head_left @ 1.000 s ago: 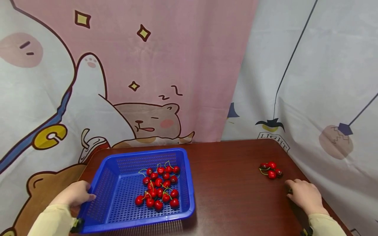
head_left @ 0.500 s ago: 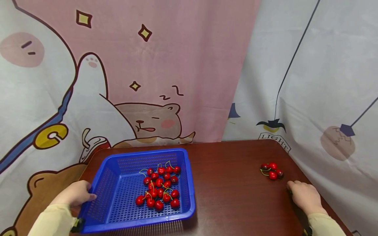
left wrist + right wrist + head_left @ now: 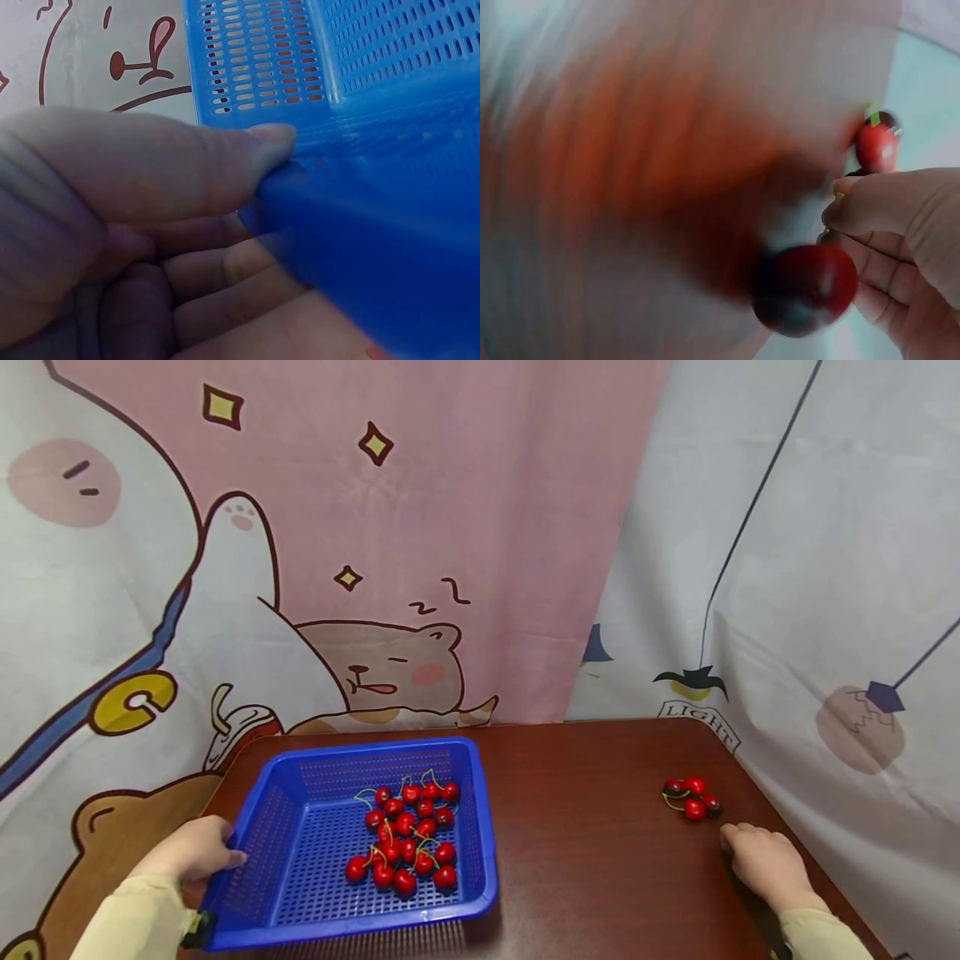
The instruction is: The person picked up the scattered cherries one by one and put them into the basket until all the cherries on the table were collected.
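Observation:
A blue perforated plastic basket [image 3: 487, 835] stands on the table's left side, with several red cherries [image 3: 405, 852] with green stems in its right half. My left hand [image 3: 191, 852] grips the basket's left rim; in the left wrist view the thumb [image 3: 187, 165] lies over the edge and fingers curl beneath. At the table's right, my right hand [image 3: 765, 864] is just in front of a small cluster of cherries [image 3: 693, 797]. In the right wrist view, its thumb and finger pinch a cherry's stem, and a dark red cherry [image 3: 804, 291] hangs beside the fingertips. Another cherry [image 3: 876, 146] shows beyond them.
The brown wooden table [image 3: 585, 827] spans between the basket and the cherry cluster. Behind it hangs a cartoon-printed curtain [image 3: 525, 543], which also runs along the right side. Much of the right wrist view is blurred.
My right hand has drawn slightly left and back from the cherry cluster. My left hand and the basket hold still; the head view has shifted a little.

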`<state>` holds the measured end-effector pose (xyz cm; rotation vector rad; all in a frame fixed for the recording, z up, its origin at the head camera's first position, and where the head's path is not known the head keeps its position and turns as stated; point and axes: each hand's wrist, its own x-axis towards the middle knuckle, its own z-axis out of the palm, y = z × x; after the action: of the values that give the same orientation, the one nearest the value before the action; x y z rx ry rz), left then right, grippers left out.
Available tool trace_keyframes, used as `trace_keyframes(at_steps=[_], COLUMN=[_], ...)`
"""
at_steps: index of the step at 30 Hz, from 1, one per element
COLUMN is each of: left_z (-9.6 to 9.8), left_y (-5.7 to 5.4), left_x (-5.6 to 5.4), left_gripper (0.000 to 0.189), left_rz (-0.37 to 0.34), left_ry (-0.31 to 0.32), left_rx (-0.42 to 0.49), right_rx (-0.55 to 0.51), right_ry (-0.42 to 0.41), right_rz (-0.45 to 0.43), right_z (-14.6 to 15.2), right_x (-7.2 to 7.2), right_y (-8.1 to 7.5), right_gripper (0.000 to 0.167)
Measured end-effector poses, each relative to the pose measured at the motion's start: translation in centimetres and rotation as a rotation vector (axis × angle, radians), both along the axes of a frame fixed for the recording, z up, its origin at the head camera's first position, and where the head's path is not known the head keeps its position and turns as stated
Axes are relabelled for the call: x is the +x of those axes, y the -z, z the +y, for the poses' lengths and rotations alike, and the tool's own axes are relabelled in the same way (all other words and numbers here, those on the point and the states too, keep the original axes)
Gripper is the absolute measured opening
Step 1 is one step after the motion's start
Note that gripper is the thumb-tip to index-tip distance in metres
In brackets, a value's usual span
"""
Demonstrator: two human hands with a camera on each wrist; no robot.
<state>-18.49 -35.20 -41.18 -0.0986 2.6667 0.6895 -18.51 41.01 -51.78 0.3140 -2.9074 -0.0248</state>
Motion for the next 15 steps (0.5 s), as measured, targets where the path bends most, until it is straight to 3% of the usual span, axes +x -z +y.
trace_keyframes(at_steps=[5, 15], left_z=[0.1, 0.4], left_y=[-0.2, -0.5], left_x=[0.2, 0.2], left_gripper=[0.029, 0.031], left_rz=[0.003, -0.005], left_ry=[-0.001, -0.007], left_rx=[-0.006, -0.008], right_rx=[-0.096, -0.350], right_ry=[-0.042, -0.090], right_rz=[0.008, -0.095], right_z=[-1.8, -7.2], right_x=[-0.1, -1.1], right_y=[-1.0, -4.4], right_gripper=[0.022, 0.015])
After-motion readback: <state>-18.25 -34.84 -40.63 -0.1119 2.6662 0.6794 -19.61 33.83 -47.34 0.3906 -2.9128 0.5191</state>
